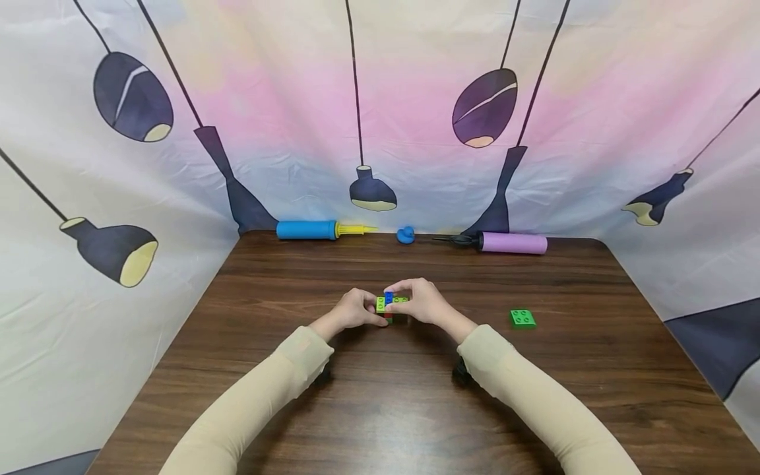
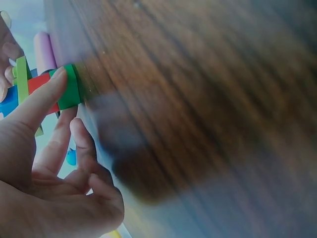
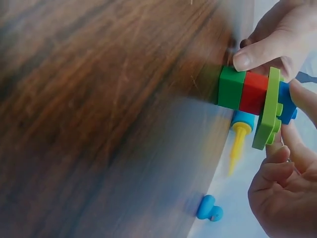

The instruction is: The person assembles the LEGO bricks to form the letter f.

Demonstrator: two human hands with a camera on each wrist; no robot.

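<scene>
Between my hands stands a small stack of toy bricks: a green brick [image 3: 232, 88] at the bottom, a red brick [image 3: 254, 93] above it, then a flat lime-green plate [image 3: 269, 111] and a blue brick [image 3: 286, 103] on top. My left hand [image 1: 355, 309] pinches the lower part, its thumb on the green brick in the left wrist view. With thumb and finger, my right hand [image 1: 423, 300] pinches the blue brick from the other side. The plate sticks out on both sides of the bricks. Part of the stack is hidden behind fingers.
A bright green brick [image 1: 522, 319] lies to the right on the brown table [image 1: 380, 422]. Along the back edge are a blue pump with a yellow nozzle [image 1: 306, 229], a blue rubber duck [image 1: 406, 235] and a purple pump [image 1: 513, 243]. A printed cloth [image 1: 297, 99] hangs behind.
</scene>
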